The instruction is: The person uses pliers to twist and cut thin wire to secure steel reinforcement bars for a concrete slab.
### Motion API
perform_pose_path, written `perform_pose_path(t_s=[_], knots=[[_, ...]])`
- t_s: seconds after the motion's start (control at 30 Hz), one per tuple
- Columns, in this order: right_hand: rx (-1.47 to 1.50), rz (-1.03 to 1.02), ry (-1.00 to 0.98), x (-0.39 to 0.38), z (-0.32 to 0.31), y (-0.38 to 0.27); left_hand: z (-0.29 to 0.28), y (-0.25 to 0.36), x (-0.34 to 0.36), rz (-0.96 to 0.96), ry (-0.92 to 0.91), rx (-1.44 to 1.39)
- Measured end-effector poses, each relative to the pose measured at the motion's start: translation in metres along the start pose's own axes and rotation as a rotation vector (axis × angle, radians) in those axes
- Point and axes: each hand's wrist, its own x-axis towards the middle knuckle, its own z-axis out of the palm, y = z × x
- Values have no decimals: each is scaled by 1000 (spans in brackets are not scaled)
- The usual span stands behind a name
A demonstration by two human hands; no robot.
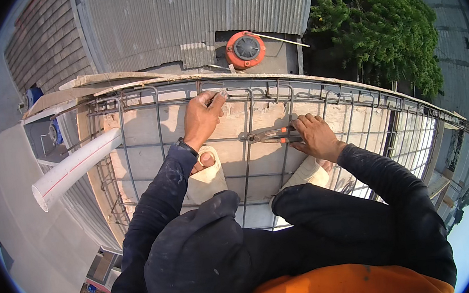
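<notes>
My right hand [319, 138] is wrapped round the handles of a pair of pincers [267, 136] with orange grip sleeves. Their jaws point left, beside an upright bar of the steel rebar mesh [247, 176]. My left hand [203, 115] is up at the far edge, next to the top bars, with thumb and fingers pinched together. Whatever may be between those fingertips is too small to make out. Bent rebar hooks [250, 97] stand along that edge near both hands. Under the mesh lie pale plywood boards [142, 127].
I squat on the mesh in light-coloured footwear [207, 180]. A white pipe [78, 168] with a red line juts out at the left. Beyond the formwork's far rim [307, 77], well below, are an orange water tank [245, 49], corrugated roofs [160, 23] and a leafy tree [374, 14].
</notes>
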Motion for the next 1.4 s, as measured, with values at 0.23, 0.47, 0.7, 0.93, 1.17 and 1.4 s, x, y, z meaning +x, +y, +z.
perform_pose_path(t_s=[0.23,0.47,0.7,0.93,1.17,1.4], knots=[[39,-25,-57,5,1,1,25,-9,14,-23,25,-129],[34,-91,-92,17,-6,0,34,-7,11,9,94,-37],[5,-12,-288,39,-33,-15,41,-3,10,-10,84,-141],[0,-66,-132,29,-14,-8,30,-6,10,-19,48,-158],[5,12,-306,40,-34,-21,15,-17,9,61,189,-231],[165,-83,276,101,-59,-39,-6,-29,24,256,344,32]])
